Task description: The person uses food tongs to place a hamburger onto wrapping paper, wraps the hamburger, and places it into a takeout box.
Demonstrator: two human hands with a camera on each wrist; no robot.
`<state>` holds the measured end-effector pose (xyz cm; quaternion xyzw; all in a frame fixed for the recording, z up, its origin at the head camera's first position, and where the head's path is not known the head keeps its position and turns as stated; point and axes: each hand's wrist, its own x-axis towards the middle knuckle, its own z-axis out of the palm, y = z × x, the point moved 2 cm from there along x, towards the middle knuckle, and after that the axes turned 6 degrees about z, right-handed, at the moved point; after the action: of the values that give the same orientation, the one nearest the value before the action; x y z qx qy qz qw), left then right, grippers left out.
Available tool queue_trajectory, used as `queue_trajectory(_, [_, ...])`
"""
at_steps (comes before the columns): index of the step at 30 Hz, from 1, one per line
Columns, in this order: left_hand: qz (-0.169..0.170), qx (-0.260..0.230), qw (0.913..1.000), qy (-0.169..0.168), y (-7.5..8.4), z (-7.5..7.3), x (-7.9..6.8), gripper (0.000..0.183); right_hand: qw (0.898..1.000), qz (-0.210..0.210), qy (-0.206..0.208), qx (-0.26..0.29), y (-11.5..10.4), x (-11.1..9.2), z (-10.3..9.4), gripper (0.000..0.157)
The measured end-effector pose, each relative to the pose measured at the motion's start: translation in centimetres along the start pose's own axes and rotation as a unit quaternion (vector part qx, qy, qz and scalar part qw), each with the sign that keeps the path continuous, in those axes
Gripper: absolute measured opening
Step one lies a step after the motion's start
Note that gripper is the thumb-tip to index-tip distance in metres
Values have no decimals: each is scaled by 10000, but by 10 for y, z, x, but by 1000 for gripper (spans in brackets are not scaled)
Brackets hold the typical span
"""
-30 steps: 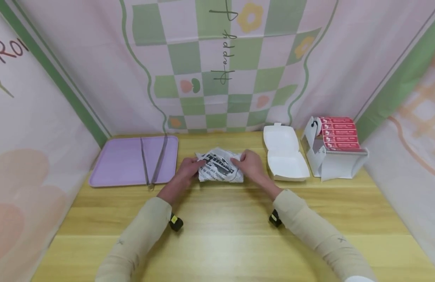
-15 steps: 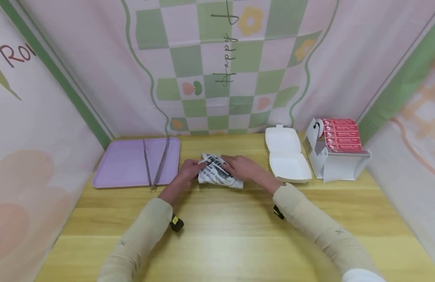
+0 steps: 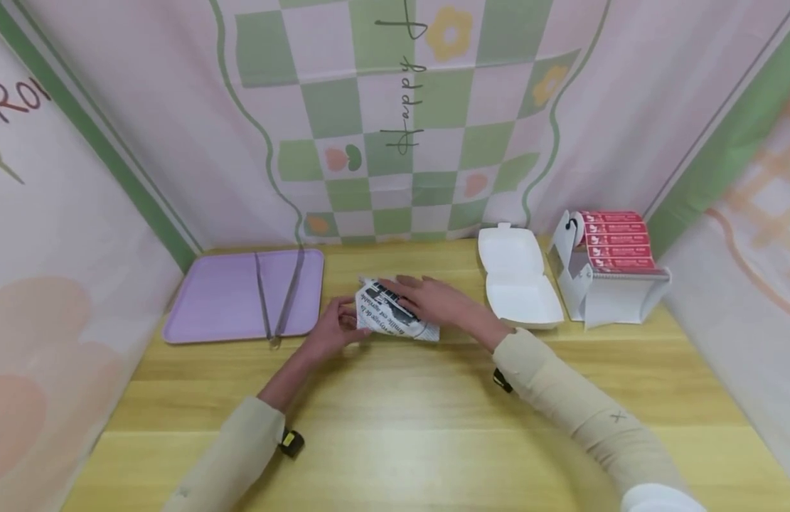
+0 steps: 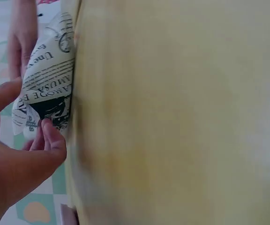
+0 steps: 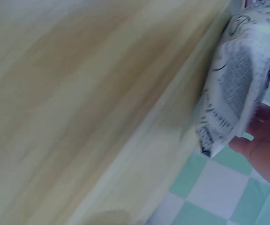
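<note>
A packet wrapped in white newsprint-patterned paper [image 3: 395, 320] lies at the middle of the table, its contents hidden. My left hand [image 3: 333, 331] is at its left end; in the left wrist view, thumb and fingertips [image 4: 50, 133] pinch the printed paper [image 4: 50, 79] there. Across the packet's top rests my right hand [image 3: 436, 302], fingers stretched over the paper. From the right wrist, part of that hand [image 5: 266, 136] shows beside the wrapped packet [image 5: 238, 79], whose near end comes to a point.
On the left, metal tongs [image 3: 286, 299] lie across a purple tray [image 3: 209, 299]. An opened white clamshell box [image 3: 522, 295] stands right of the packet, beside a dispenser [image 3: 609, 299] with a roll of red labels [image 3: 615, 238]. A patterned curtain [image 3: 388, 171] hangs behind the wooden table [image 3: 395, 427].
The right hand has shifted from the packet's right edge onto its top. The left hand has moved down and left along the left end. The packet has turned slightly.
</note>
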<state>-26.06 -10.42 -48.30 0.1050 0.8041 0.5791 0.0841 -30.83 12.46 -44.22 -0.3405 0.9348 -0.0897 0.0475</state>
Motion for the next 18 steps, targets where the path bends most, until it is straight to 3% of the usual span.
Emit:
queue_trajectory(4, [437,667,9964,-284,1,2,-6,40,9995,-288,-7,84,-8,0,-4,47])
queue_trajectory(9, [1018,993,9889,-421,3,0,-8,21,9994,86,-286,179,-11,5,1,51])
queue_trajectory(11, [1274,1396,9806,-517,2,-3,-9,20,9993,125,-340,45,-12,6,4,56])
queue_trajectory(16, [1937,2543,9439,-823,3,-7,-5,25,9991,9,-251,-353,-14,6,9,63])
queue_trajectory(18, [2025,2591,9394,-970,5,-8,-1,20,9988,11,-186,-454,-14,5,10,63])
